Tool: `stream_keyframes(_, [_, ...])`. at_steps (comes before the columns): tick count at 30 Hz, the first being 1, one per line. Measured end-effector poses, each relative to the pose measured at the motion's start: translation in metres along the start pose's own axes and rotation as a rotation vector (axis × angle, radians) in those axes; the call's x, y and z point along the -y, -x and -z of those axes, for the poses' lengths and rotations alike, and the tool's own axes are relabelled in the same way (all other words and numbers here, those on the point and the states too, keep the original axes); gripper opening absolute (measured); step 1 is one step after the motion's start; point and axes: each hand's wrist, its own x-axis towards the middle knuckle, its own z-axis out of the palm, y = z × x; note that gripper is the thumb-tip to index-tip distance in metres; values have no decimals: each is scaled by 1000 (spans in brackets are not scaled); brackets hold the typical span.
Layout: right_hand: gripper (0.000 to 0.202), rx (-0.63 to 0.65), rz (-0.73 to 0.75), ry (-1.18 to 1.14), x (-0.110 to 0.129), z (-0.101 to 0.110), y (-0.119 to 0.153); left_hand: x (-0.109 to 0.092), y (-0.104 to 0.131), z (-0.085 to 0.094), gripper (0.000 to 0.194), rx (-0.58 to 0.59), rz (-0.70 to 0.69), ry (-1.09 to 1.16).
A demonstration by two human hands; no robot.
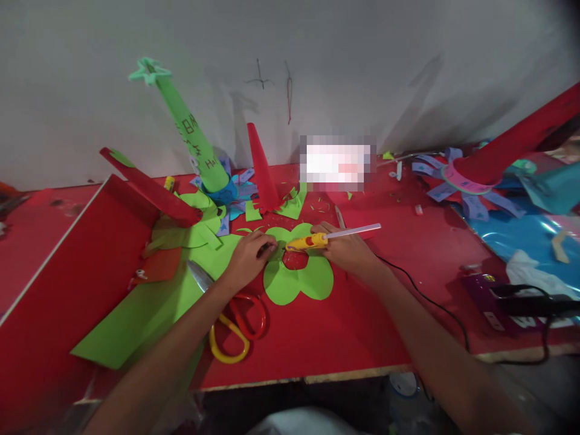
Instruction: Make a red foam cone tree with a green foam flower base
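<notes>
My right hand [345, 246] is wrapped round a yellow glue gun [309, 241], and a long whitish glue stick [353, 231] juts from its back end. The gun's nozzle points left over the hole of a green paper flower [317, 278], close to the hole's upper left rim. At the flower's left petals my left hand [250, 257] has its fingers curled in a pinch on the paper edge. Scissors [242, 335] with one red and one yellow handle lie below my left wrist, blades partly hidden under the forearm.
Green paper sheets [149, 320] lie left beside a red panel [67, 272]. Behind stand a green paper tube [190, 133] and a red paper cone [263, 169]. A black cord [430, 302] runs on the right, near a purple box [487, 305] and a blue tray [512, 238].
</notes>
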Motion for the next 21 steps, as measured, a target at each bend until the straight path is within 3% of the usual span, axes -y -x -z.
stream_keyframes(21, [26,-7,-74,-45,-23,0,0,0,0,1,14,16,16,-15])
